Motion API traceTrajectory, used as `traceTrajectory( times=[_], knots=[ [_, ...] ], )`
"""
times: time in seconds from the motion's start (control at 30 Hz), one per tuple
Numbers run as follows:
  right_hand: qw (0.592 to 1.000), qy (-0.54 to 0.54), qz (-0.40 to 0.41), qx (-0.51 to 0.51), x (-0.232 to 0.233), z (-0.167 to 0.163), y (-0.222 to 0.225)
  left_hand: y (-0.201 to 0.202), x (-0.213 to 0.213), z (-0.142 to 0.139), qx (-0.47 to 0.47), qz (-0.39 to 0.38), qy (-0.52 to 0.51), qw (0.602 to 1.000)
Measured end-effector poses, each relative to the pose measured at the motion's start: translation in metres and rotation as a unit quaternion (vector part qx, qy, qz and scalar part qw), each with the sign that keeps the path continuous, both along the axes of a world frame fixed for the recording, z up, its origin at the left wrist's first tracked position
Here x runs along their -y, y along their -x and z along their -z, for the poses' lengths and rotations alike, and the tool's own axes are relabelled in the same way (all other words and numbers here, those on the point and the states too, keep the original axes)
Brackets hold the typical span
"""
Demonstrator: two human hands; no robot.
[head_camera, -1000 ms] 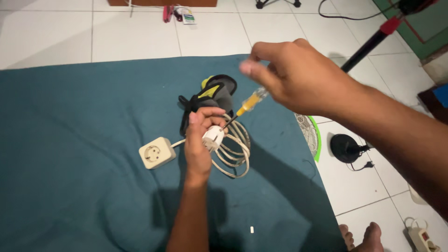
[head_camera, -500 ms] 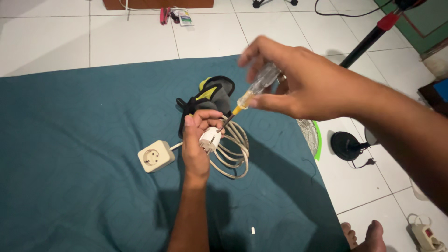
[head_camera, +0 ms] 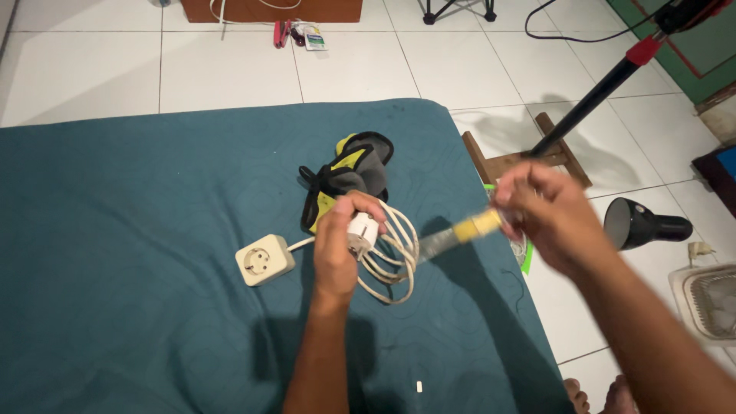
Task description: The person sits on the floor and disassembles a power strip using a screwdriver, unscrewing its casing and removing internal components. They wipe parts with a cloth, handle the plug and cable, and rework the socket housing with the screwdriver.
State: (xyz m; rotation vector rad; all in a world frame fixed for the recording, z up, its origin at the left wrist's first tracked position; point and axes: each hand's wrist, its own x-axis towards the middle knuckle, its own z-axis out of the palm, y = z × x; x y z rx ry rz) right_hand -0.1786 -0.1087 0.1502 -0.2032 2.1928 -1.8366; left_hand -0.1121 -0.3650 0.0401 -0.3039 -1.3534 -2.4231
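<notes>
We see the left hand [head_camera: 337,249] clenched around a white plug [head_camera: 362,230] near the middle of the teal mattress [head_camera: 138,230], w/ the coiled white cable [head_camera: 395,257] just beside it and the white socket [head_camera: 264,260] to the left. The right hand [head_camera: 548,218], blurred, is near the mattress's right edge and grips a screwdriver w/ yellow handle [head_camera: 471,227], tip toward the plug. Black-yellow gloves [head_camera: 349,172] lie just behind the plug.

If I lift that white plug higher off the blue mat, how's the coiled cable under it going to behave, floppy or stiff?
Probably springy rather than limp: the white cable holds open loops beside the left hand instead of lying flat. Lifting the plug would likely uncoil it and make it dangle. The socket block at its far end looks boxy and may drag across the mat, not roll.
</notes>
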Motion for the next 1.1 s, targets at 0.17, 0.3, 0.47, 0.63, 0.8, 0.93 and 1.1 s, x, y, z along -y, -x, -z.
traceTrajectory(
  times=[0.17,0.3,0.47,0.63,0.8,0.93,1.1],
  knots=[
    [0.988,-0.138,-0.060,-0.029,0.013,0.017,-0.032,-0.004,-0.017,-0.009,0.045,0.080,0.008,0.996],
    [0.985,-0.092,-0.122,-0.086,0.049,0.018,-0.046,-0.008,-0.031,-0.011,0.045,0.088,0.003,0.995],
    [0.979,-0.137,-0.108,-0.109,0.065,0.022,-0.047,-0.007,-0.033,-0.007,0.067,0.088,0.004,0.994],
    [0.993,-0.052,-0.091,-0.060,0.052,0.048,-0.038,-0.004,-0.035,-0.015,0.151,0.141,-0.026,0.978],
    [0.982,0.093,-0.099,0.129,0.041,0.095,-0.026,-0.008,-0.031,-0.024,0.316,0.191,0.136,0.919],
    [0.959,0.133,-0.103,0.228,0.035,0.125,-0.011,-0.010,-0.028,-0.015,0.268,0.187,0.152,0.933],
    [0.952,0.190,-0.089,0.223,0.021,0.131,0.007,0.001,-0.036,0.009,0.213,0.195,0.023,0.957]
  ],
)
